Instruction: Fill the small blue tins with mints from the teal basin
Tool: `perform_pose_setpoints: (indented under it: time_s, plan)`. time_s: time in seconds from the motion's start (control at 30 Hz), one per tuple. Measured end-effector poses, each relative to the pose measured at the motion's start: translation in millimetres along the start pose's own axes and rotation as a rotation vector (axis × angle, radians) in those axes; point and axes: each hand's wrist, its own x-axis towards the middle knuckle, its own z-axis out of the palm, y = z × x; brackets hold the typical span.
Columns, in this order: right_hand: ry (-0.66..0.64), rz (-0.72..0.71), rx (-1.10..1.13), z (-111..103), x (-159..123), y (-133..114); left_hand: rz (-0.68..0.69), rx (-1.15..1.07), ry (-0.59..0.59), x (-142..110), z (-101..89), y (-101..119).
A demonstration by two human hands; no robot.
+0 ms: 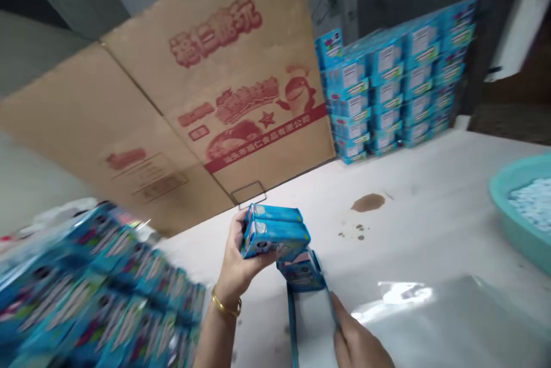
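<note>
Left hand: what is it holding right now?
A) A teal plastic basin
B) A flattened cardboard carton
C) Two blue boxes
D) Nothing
C. The left hand has its fingers wrapped around two stacked blue boxes, lifted above the table.

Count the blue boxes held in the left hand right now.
2: the upper box and the lower box, stacked together in the left hand. Another blue box sits just below them, outside that hand.
</note>
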Motion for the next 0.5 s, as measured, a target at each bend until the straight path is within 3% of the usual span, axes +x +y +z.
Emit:
perform_pose_setpoints:
  time_s: [0.13, 0.23, 0.37, 0.5]
  plan:
    - [-0.076, -0.054, 0.06, 18.5, -52.7, -21.9, -0.161, -0.005, -0.051, -85.7, -27.6, 15.1]
    - [-0.136, -0.09, 0.117, 17.2, -75.9, -21.5, -0.244, 0.017, -0.128, -128.9, -33.9, 9.9]
    - [-0.133, -0.153, 0.198, 9.9, -87.6, -15.6, -0.256, 0.155, -0.276, -158.2, -30.4, -7.5]
    - [-0.128, -0.155, 0.165, 9.9, -90.7, -12.5, -0.081, 0.531, -0.32, -163.6, -20.3, -25.5]
